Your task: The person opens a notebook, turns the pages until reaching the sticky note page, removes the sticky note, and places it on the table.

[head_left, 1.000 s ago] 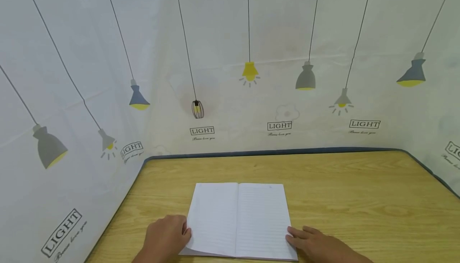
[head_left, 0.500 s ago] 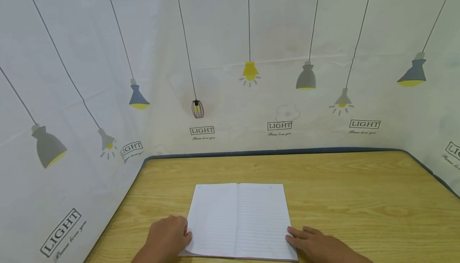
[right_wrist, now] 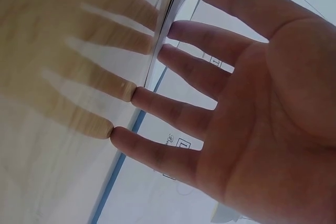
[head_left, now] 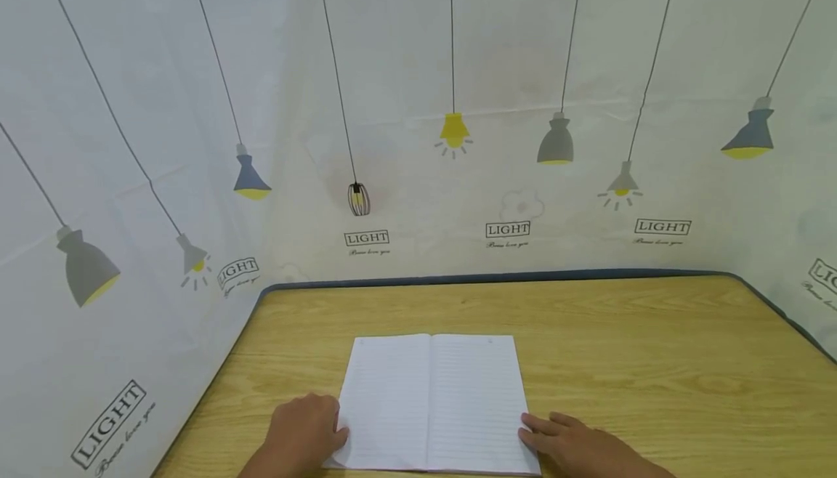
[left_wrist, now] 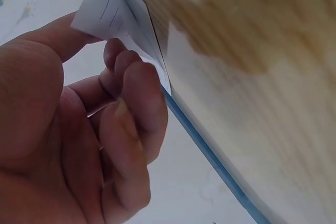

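An open notebook (head_left: pixel 428 398) with blank lined pages lies on the wooden table, its spine running away from me. At its lower left corner, my left hand (head_left: pixel 303 431) has curled fingers. In the left wrist view, that hand's thumb and fingers pinch the corner of a page (left_wrist: pixel 107 11), which bends up from the sheets beneath. My right hand (head_left: pixel 578 445) lies at the notebook's right edge. As the right wrist view shows, its fingers (right_wrist: pixel 178 114) are nearly straight and spread, with fingertips on the table and some against the notebook's edge (right_wrist: pixel 170 11).
The wood-grain tabletop (head_left: pixel 654 347) extends behind the notebook and to its right. A pale sheet (head_left: pixel 418 49) printed with hanging lamps and the word LIGHT surrounds the table's back and sides. A dark blue edge (head_left: pixel 497 276) lines the table's far side.
The left page's lower edge has come down flatter over the sheets beneath, and a small mark now shows at its top left. Both hands have hardly moved.
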A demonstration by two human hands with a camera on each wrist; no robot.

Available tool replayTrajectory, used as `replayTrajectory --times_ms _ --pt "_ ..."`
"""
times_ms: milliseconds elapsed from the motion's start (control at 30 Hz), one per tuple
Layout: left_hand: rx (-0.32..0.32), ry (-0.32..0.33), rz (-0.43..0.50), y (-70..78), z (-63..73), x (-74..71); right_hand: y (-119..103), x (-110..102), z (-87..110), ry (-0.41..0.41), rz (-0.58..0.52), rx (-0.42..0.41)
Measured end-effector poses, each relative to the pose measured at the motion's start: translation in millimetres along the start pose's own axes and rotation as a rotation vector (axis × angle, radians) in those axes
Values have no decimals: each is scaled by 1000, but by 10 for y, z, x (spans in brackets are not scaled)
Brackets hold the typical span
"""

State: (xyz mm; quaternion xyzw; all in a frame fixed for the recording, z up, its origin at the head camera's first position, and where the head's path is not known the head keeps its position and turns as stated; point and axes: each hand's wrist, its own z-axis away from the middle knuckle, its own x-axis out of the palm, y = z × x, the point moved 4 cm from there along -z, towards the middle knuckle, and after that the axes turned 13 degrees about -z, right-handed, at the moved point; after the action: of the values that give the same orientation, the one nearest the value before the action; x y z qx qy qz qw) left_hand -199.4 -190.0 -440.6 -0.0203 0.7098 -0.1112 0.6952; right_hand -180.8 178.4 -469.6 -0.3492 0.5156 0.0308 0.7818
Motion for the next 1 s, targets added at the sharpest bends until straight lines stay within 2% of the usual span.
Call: replayTrajectory --times_ms 100,267,367,500,600,667,767,833,1000 --pt "-5 -15 -20 -5 4 -11 60 30 -15 -6 -15 -2" --pt "-13 -93 -47 -12 -15 8 143 69 -33 -14 -25 -37" --pt "-26 -89 -45 1 -38 -7 114 53 -21 -23 -20 -49" --pt "-33 10 -19 88 -90 -110 85 29 -15 -17 -1 -39" --pt "-9 126 -4 207 -113 -220 171 81 -48 -10 -18 -31" --pt "14 179 -3 305 -124 -288 282 145 -90 -5 -22 -35" --pt "51 209 16 468 -153 -374 443 239 -149 -1 -28 -39" --pt "85 218 35 584 -172 -419 466 250 -156 3 -20 -40" --pt "193 262 56 840 -184 -472 228 110 -78 -6 -15 -35"
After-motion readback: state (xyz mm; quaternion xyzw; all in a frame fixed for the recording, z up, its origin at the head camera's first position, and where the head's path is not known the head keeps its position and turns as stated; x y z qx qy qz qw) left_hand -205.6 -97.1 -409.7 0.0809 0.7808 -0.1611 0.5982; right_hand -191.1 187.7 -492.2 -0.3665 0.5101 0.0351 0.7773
